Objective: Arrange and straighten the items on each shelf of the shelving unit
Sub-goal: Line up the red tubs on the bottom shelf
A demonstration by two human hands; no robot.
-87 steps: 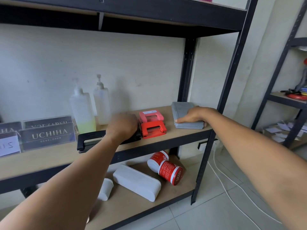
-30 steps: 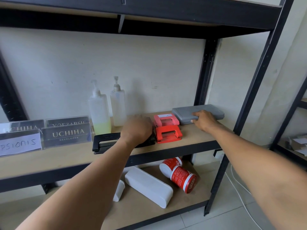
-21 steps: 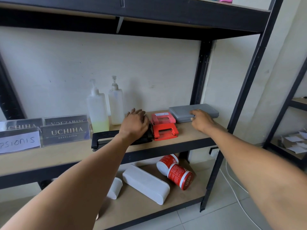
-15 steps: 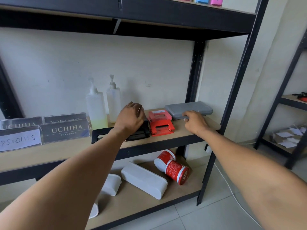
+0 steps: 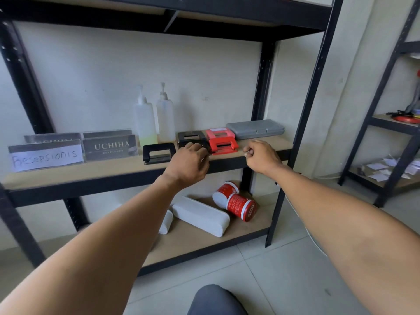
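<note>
The left hand [image 5: 189, 161] hangs at the near edge of the middle shelf [image 5: 109, 169], fingers loosely curled and fingertips at the front of a black hole punch [image 5: 192, 138]; whether they touch it I cannot tell. The right hand [image 5: 261, 155] is curled into a loose fist holding nothing, just right of the red hole punch [image 5: 221, 143], near the grey case [image 5: 255, 129]. Far left, one nameplate [image 5: 110, 147] reads "UCHIHA", and a handwritten sign [image 5: 45, 155] reads "Resepsionis".

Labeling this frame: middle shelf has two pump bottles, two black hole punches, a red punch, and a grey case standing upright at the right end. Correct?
Not quite. In the head view the grey case lies flat on the middle shelf, not upright. The rest holds: two pump bottles, two black hole punches and a red punch.
</note>
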